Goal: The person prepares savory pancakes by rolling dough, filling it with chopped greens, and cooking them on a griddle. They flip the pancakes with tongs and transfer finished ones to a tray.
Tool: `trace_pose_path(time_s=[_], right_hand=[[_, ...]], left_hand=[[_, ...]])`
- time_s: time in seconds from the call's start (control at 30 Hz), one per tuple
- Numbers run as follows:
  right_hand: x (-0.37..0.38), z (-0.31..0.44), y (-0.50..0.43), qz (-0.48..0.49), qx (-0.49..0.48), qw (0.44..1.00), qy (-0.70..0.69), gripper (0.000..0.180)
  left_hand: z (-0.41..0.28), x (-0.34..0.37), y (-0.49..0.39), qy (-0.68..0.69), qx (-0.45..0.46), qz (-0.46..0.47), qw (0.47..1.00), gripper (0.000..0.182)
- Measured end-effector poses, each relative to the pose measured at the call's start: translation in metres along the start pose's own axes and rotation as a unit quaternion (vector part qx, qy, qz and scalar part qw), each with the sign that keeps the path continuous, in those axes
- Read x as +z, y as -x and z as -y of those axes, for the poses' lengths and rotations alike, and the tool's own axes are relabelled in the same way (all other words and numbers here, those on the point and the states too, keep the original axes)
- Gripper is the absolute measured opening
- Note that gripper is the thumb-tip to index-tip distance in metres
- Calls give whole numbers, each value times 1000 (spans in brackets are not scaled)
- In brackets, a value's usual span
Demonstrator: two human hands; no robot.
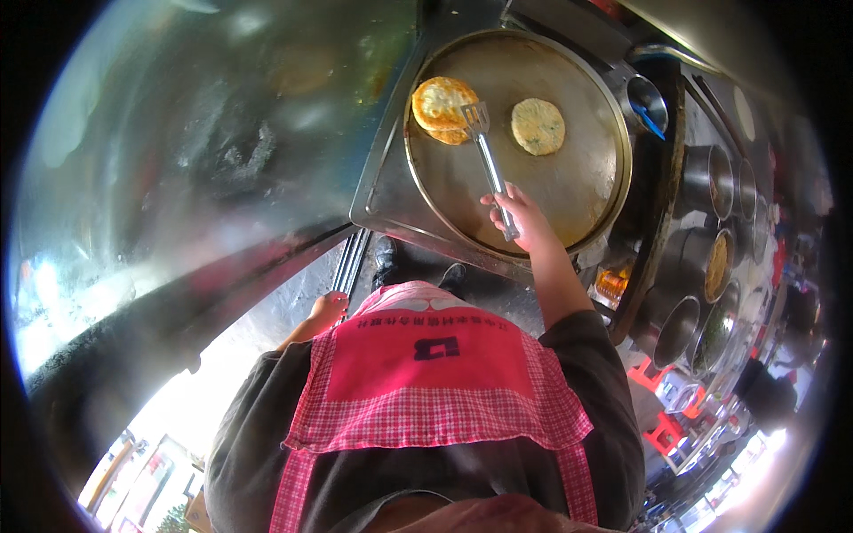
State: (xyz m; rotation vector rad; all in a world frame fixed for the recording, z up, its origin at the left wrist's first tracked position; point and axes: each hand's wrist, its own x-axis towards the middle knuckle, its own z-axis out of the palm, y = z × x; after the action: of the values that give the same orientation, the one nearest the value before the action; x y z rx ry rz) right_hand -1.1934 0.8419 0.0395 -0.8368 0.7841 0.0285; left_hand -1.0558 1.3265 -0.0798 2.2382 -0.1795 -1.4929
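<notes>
My right hand [523,216] grips the handle end of metal tongs [492,163] with a slotted head. The tongs reach over a large round griddle [573,200], and their head overlaps the right edge of a browned flatbread [442,100]. Beneath that one, part of another browned flatbread [453,136] shows. A paler flatbread [538,126] with green flecks lies apart, to their right on the griddle. Low at my left side hangs my left hand [328,309], in front of a slatted metal bar [352,260]; its fingers are too small and partly hidden to tell their state.
A large steel surface [220,133] fills the left. Right of the griddle stand a metal cup [646,100] with a blue-handled utensil, an orange-coloured bottle [612,283] and several metal pots, one [718,266] with yellowish food. Red stools [664,433] are farther off at lower right.
</notes>
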Motion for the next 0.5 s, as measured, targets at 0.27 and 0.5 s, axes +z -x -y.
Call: trace_pose_path(time_s=[0.27, 0.5], right_hand=[[-79, -34, 153, -72, 14, 997, 39, 44], [-177, -107, 310, -502, -206, 634, 551, 61]], left_hand=[[-24, 7, -1, -28, 10, 11, 999, 30], [-34, 29, -27, -129, 122, 28, 984, 31]])
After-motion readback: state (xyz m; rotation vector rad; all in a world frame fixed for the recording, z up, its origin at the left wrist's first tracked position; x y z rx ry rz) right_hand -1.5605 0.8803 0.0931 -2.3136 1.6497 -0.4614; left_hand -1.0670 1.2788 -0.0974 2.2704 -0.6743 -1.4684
